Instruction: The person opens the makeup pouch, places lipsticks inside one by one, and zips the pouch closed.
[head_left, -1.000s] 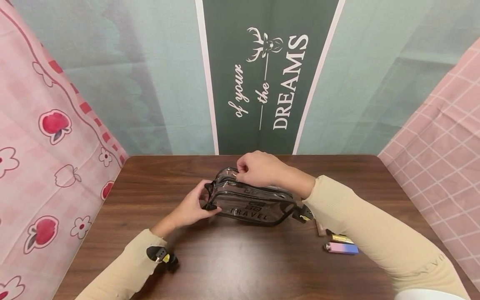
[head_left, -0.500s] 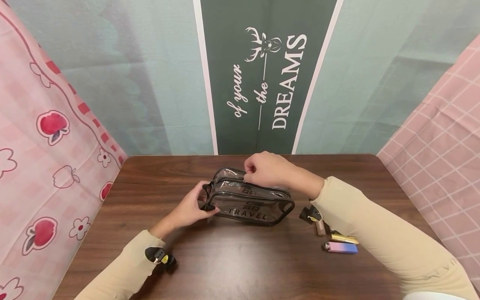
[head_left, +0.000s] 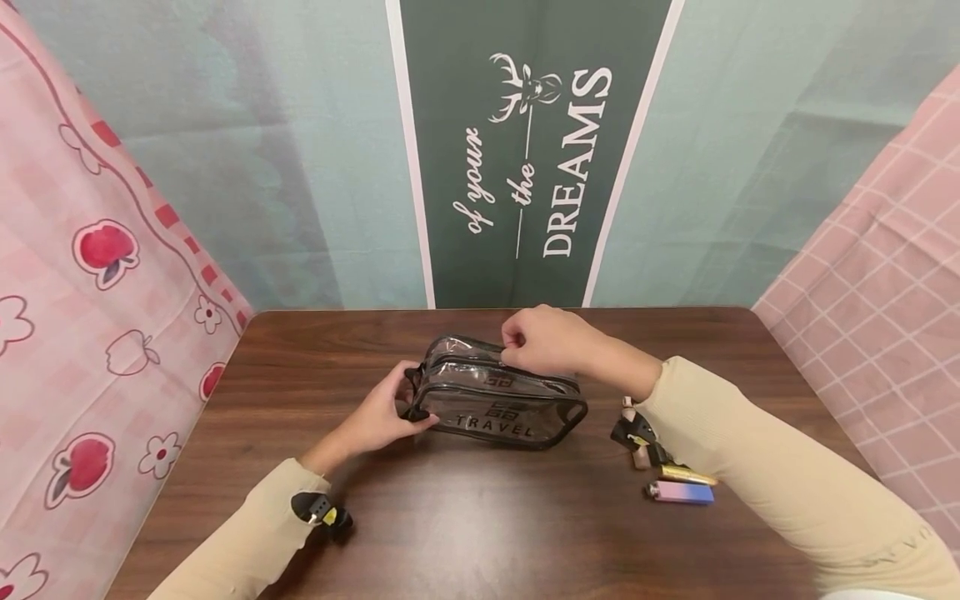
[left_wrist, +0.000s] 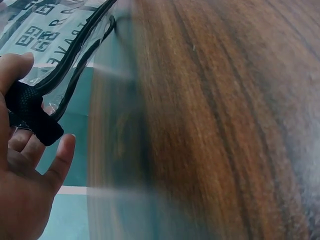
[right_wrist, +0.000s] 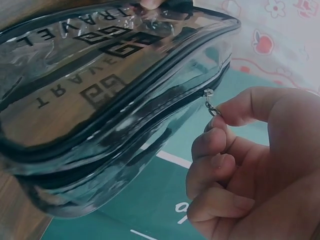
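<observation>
A clear toiletry bag with black piping and the word TRAVEL on its side sits on the wooden table. My left hand grips the black fabric tab at the bag's left end, thumb on the near side. Above the bag's top, my right hand has its fingers curled in. In the right wrist view, its thumb and forefinger pinch the small metal zipper pull on the top zipper. The head view hides the pull behind the right hand.
Right of the bag, by the right sleeve, lie a pink-and-blue stick, a gold tube and a small beige-brown item, partly covered by the wrist camera. Fabric curtains stand behind the table and at both sides.
My right hand has moved steadily right along the bag's top with the zipper pull. More of the bag's left top shows. The left hand has kept its grip in nearly the same place.
</observation>
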